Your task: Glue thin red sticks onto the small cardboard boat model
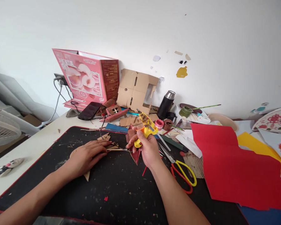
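No legible text (pink box (84, 76) blurred)

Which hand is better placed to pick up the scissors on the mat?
Probably the right hand: the scissors lie just beside its wrist, but it would first have to put down the yellow glue gun. The left hand is across the mat, pressing flat on cardboard pieces.

Single head view, looking forward-down, close over black mat (121, 187), facing wall.
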`<action>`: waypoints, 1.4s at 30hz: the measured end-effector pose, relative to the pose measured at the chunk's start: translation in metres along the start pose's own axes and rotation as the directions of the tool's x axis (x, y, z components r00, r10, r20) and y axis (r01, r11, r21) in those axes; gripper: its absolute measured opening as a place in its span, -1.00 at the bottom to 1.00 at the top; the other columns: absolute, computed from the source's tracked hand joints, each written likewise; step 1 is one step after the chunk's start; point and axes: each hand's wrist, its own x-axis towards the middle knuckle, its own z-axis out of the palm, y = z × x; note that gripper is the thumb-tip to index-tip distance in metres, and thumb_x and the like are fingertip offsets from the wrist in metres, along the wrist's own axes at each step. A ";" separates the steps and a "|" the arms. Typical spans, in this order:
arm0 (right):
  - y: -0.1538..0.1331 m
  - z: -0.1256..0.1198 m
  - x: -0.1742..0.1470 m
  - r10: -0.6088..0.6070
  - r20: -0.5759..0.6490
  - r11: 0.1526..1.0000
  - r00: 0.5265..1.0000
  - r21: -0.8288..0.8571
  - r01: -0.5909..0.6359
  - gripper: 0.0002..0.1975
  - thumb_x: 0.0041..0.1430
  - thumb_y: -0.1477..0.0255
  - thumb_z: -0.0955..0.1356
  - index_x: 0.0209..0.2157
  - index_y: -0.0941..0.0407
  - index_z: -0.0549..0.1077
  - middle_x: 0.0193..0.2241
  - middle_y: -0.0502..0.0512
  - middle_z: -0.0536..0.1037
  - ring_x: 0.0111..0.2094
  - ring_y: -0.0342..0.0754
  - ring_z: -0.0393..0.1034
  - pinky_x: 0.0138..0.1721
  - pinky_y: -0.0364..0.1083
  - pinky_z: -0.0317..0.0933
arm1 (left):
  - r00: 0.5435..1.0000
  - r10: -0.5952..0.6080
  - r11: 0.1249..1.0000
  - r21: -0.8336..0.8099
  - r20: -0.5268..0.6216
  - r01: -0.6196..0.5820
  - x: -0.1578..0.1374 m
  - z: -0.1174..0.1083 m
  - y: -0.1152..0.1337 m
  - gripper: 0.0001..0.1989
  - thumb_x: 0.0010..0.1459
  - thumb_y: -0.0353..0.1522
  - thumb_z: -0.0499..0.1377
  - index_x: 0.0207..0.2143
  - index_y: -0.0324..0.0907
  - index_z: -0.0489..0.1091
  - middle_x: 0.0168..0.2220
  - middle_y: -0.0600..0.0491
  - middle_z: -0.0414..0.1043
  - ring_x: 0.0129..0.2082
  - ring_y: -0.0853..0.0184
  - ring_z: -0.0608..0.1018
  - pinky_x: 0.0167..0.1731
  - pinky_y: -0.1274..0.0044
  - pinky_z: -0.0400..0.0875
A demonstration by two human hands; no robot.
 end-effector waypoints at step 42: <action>-0.004 0.007 -0.018 -0.013 -0.081 0.976 0.997 -0.218 -0.005 -0.30 0.11 -0.26 0.46 -0.27 0.17 0.51 -0.74 -0.12 0.36 -0.78 -0.20 0.21 -0.75 -0.23 0.03 | 0.840 -0.492 0.660 -0.727 -0.228 0.189 0.103 -0.013 0.059 -0.56 0.11 0.04 0.37 -0.43 -0.15 0.50 -0.46 0.07 0.51 -0.43 0.31 0.50 -0.38 0.52 0.39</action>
